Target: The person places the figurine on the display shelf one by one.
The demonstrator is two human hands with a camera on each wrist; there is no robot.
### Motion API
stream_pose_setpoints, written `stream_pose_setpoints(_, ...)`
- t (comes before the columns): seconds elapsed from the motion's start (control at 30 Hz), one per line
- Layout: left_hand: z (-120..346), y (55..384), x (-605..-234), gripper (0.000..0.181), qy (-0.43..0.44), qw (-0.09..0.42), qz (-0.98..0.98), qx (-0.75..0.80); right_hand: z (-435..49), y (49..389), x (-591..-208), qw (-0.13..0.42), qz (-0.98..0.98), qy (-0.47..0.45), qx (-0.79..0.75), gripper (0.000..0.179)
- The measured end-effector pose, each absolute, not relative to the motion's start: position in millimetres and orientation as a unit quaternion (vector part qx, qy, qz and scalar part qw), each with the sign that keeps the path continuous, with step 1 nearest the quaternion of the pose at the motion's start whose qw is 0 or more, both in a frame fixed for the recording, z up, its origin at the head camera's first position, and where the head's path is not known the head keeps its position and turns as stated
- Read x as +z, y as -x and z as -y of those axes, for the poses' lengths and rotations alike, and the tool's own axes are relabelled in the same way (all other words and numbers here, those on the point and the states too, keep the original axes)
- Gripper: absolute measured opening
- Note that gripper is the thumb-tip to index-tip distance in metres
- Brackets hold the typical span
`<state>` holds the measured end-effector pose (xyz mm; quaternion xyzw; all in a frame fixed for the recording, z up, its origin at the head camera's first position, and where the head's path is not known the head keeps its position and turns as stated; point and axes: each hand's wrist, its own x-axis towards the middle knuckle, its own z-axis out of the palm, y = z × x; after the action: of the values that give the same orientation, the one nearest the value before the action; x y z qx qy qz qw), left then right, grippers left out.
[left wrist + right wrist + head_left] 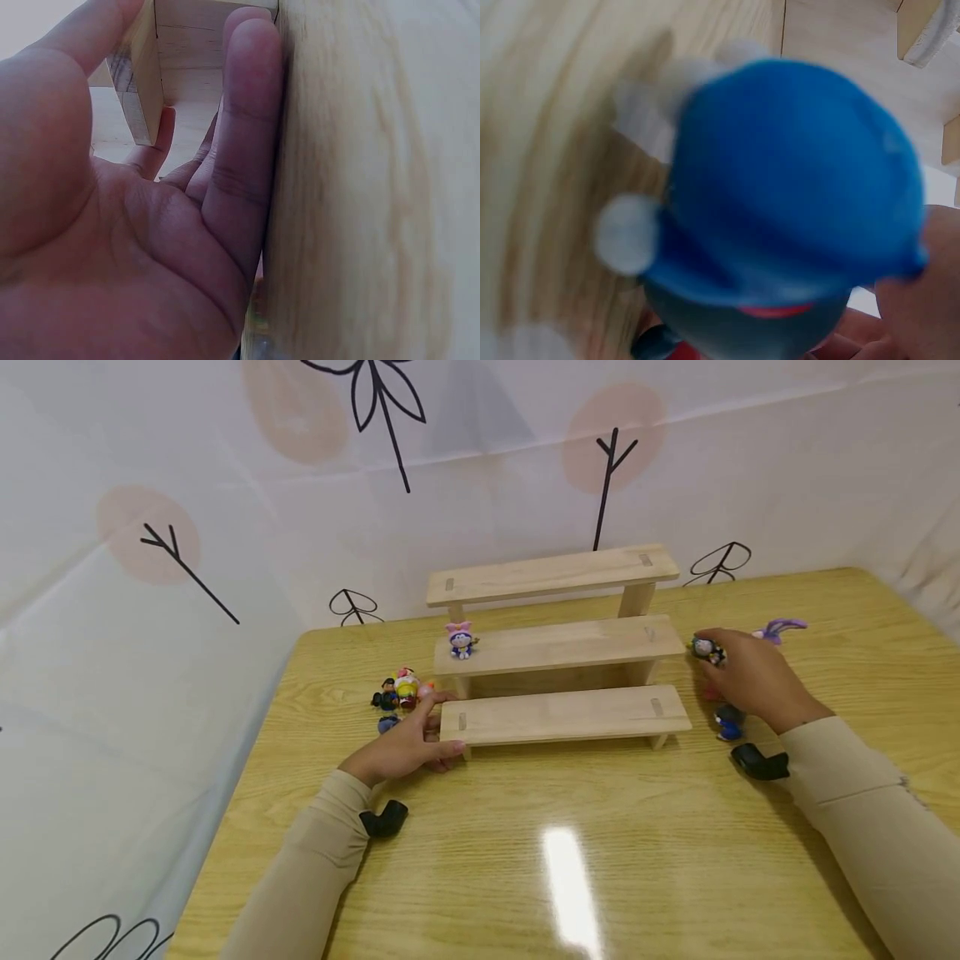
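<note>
A three-tier wooden display stand [566, 718] stands on the table. At the left end of its lowest tier is my left hand [405, 743], its thumb at the front and its fingers round the end. In the left wrist view, the board's end [139, 90] lies between thumb and fingers. My right hand [757, 677], right of the stand, pinches a small figurine [705, 648] with dark and light parts. A blue figurine [795, 180] fills the right wrist view and hides most of that hand. On the middle tier sits a figurine with a pink bow [461, 642].
Several small figurines [406, 688] cluster left of the stand, beside the left hand. A purple-eared figurine [782, 628] shows behind the right hand. White patterned cloth [510, 502] hangs behind the wood-grain table [480, 860].
</note>
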<state>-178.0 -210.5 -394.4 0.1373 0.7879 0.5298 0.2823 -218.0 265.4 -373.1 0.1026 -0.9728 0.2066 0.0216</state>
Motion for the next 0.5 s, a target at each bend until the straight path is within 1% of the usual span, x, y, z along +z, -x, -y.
stream_pose_setpoints(0.27,209.8,178.9,-395.3,0.077,-0.140,0.283,-0.787,0.530,-269.3,224.2,-372.7,0.003,0.974,-0.102,0.203,0.051)
stream_pose_setpoints(0.5,210.6,178.6,-395.9,0.077,-0.140,0.281,-0.788,0.530,-268.8,225.7,-373.6,0.007,0.973,-0.103,0.205,0.048)
